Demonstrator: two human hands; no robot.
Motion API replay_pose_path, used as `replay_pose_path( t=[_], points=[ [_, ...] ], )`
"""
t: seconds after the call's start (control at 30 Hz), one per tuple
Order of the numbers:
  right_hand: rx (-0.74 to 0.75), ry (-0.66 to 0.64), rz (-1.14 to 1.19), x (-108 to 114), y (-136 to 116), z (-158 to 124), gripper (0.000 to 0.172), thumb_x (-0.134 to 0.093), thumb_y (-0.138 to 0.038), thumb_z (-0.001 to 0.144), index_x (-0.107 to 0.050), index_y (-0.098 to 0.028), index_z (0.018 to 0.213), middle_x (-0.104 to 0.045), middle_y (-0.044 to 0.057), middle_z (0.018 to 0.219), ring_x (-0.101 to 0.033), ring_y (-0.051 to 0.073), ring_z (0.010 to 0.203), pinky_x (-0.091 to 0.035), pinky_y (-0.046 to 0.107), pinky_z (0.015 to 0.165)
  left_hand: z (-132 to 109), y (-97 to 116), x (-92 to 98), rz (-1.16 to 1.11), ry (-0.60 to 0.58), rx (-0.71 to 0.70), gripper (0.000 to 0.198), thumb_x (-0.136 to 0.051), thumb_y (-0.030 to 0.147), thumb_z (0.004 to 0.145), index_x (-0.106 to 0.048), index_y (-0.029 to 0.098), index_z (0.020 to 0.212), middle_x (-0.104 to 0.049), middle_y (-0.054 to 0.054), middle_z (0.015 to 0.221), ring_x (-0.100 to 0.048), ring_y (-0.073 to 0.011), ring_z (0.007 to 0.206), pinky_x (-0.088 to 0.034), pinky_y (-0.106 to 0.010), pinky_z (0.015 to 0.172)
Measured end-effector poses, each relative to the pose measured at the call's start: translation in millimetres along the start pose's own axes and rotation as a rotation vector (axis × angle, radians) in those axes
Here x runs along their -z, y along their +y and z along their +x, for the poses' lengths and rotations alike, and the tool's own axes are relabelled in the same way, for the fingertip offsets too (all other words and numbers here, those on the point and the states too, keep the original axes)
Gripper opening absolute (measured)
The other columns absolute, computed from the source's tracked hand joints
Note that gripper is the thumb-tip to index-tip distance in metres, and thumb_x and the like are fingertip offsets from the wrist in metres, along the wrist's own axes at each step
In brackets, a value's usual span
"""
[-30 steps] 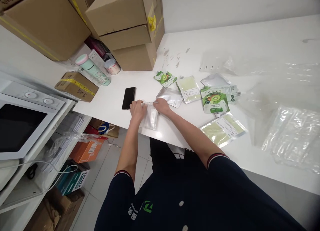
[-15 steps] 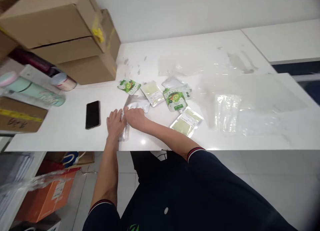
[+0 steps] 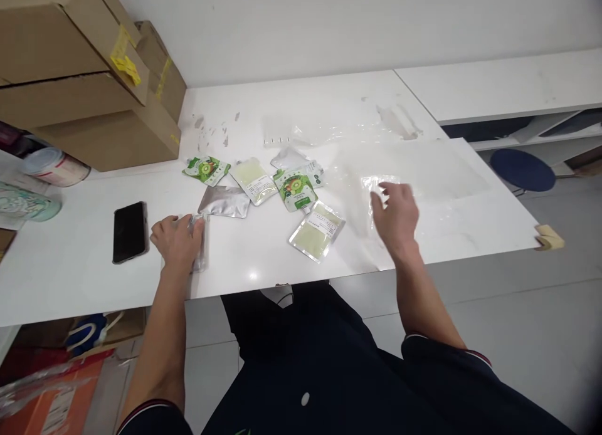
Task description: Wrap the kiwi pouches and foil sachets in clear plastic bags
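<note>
My left hand (image 3: pixel 177 241) rests on the table with curled fingers, gripping a small shiny plastic bag (image 3: pixel 202 250) that is partly hidden under it. My right hand (image 3: pixel 397 217) hovers over clear plastic bags (image 3: pixel 439 219) on the right, thumb and fingers apart and nothing visible between them. A plain silver pouch (image 3: pixel 224 202) lies beyond my left hand. Around the middle lie a green kiwi-print pouch (image 3: pixel 207 170), a second kiwi-print spout pouch (image 3: pixel 295 189), and two flat pale-green pouches with white labels, one farther back (image 3: pixel 254 179) and one nearer (image 3: pixel 316 233).
A black phone (image 3: pixel 130 232) lies left of my left hand. Stacked cardboard boxes (image 3: pixel 108 118) stand at the back left, with a can (image 3: pixel 55 167) and a mint bottle (image 3: pixel 28 202) nearby. Past the table's right end is a blue stool (image 3: pixel 522 170).
My right hand has left the silver pouch beside my left hand and swung right, over the clear bags. My left hand stays on the small bag. The view has turned right.
</note>
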State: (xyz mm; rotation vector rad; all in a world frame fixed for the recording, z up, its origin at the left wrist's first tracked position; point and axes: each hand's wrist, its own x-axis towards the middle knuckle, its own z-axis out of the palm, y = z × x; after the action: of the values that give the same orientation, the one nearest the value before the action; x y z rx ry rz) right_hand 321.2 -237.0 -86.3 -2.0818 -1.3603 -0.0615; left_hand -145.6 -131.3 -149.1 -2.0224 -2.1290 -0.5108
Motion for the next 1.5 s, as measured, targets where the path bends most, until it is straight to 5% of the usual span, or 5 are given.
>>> replay_pose_path(
  t=[0.3,0.57,0.9,1.23,1.5],
  points=[
    [0.0,-0.013,-0.105,-7,46,101,0.026,-0.046,-0.023,0.092,-0.068,-0.016,0.104,-0.06,0.014,0.124,-0.062,0.023,0.098,-0.049,0.044,0.087,5,-9,16.3,-0.16,0.063,0.014,0.032,-0.061,0.044,0.088,-0.073,0.02,0.106,-0.057,-0.018,0.126,-0.037,-0.0418,0.127,-0.032,-0.063,0.098],
    [0.432,0.437,0.202,14,-17,86,0.028,-0.038,-0.033,0.102,-0.064,-0.027,0.111,-0.067,0.009,0.115,-0.061,0.02,0.111,-0.052,0.045,0.096,-18,34,62.3,-0.497,0.31,-0.026,0.03,-0.055,0.042,0.092,-0.07,0.017,0.102,-0.067,-0.013,0.105,-0.059,-0.0264,0.108,-0.039,-0.05,0.103],
    [0.967,-0.16,0.495,-47,-103,3,0.018,-0.051,-0.018,0.093,-0.068,-0.021,0.093,-0.073,0.008,0.104,-0.066,0.022,0.11,-0.058,0.042,0.091,-53,195,72.0,-1.968,-1.033,0.334,0.073,-0.045,0.073,0.089,-0.029,0.04,0.152,-0.067,-0.007,0.119,-0.071,-0.0228,0.095,-0.055,-0.044,0.088],
    [0.834,-0.882,0.607,-17,-76,-54,0.037,-0.041,-0.018,0.09,-0.07,-0.035,0.107,-0.073,-0.003,0.115,-0.05,0.02,0.135,-0.042,0.055,0.113,-61,171,41.1,-1.589,-0.961,0.239,0.088,-0.077,0.054,0.076,-0.034,0.035,0.151,-0.053,-0.013,0.143,-0.057,-0.0292,0.127,-0.055,-0.04,0.093],
    [0.432,-0.568,-0.114,-58,-63,-91,0.069,-0.064,-0.045,0.087,-0.047,-0.01,0.144,-0.035,0.025,0.155,-0.023,0.053,0.144,-0.032,0.074,0.106,-50,164,19.6,-1.587,-0.567,0.629,0.051,-0.049,0.049,0.098,-0.048,0.024,0.142,-0.053,-0.014,0.145,-0.066,-0.0222,0.114,-0.055,-0.04,0.097]
  ],
)
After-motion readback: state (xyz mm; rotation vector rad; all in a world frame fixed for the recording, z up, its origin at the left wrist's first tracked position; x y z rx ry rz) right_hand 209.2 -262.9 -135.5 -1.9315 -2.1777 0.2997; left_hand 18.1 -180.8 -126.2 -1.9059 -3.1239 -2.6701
